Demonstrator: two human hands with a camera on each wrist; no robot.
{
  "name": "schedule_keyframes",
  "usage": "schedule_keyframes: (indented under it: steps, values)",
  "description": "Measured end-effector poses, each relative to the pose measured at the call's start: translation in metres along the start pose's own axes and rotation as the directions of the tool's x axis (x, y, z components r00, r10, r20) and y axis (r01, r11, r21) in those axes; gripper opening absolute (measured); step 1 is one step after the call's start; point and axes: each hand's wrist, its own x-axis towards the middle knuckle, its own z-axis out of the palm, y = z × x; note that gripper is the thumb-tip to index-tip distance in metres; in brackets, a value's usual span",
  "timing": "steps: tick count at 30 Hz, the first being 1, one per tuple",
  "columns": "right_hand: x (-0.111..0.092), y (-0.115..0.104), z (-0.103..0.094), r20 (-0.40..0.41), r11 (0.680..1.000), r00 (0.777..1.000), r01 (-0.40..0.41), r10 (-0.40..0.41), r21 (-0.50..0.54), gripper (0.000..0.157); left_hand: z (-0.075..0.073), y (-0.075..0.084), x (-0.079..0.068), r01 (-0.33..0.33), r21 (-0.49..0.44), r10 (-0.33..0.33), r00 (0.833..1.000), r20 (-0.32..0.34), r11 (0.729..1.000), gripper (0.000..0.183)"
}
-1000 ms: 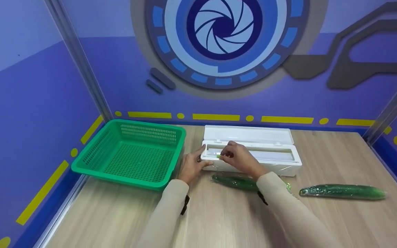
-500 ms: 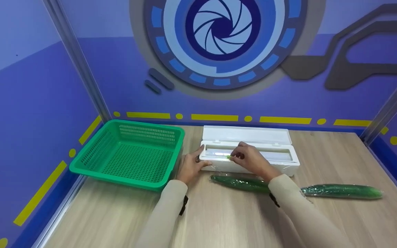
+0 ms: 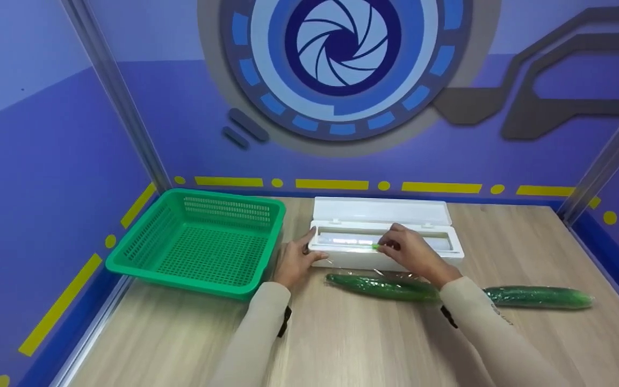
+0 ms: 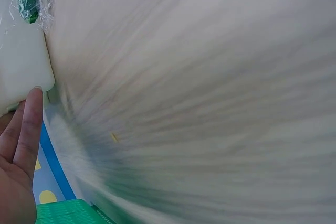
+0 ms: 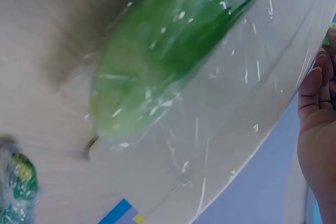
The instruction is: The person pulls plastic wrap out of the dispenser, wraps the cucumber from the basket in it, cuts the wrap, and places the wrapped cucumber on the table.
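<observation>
A white cling film dispenser (image 3: 350,259) stands with its lid (image 3: 382,210) flipped back, a film roll showing inside. My left hand (image 3: 293,263) holds its left end, thumb on the front and fingers at the side. With my right hand (image 3: 414,253) I pinch a small green slide cutter (image 3: 375,246) on the dispenser's front rail, right of the middle. A cucumber (image 3: 379,286) lies just before the dispenser, with clear film over it; its right end is hidden by my right arm. In the right wrist view, film stretches from this cucumber (image 5: 163,51) across the white front.
Another film-wrapped cucumber (image 3: 540,297) lies on the table to the right, partly behind my right sleeve. At the left stands a green plastic basket (image 3: 180,282) with slotted walls, close to my left hand. Blue printed panels (image 3: 309,161) enclose the table at the back and sides.
My right hand has slid the green cutter to the right along the dispenser's rail, from near its left end to past the middle. My left hand stays on the dispenser's left end.
</observation>
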Motion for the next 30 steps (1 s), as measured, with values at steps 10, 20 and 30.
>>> schedule_keyframes:
  steps: [10,20,30]
  values:
    - [-0.007,0.006,-0.004,-0.009,0.998,0.999,0.051,-0.052,-0.04,0.007,0.0,0.0,-0.001,-0.016,-0.026,0.016,1.0,-0.015,1.0,0.072]
    - [-0.017,0.015,-0.013,-0.032,0.996,0.997,0.067,-0.069,-0.055,0.006,0.003,0.003,0.001,-0.025,-0.056,0.024,1.0,-0.006,0.998,0.071]
    - [-0.048,0.033,-0.037,-0.126,0.99,0.989,0.063,-0.079,-0.127,0.009,0.001,0.001,-0.001,-0.008,-0.01,0.008,1.0,-0.025,1.0,0.071]
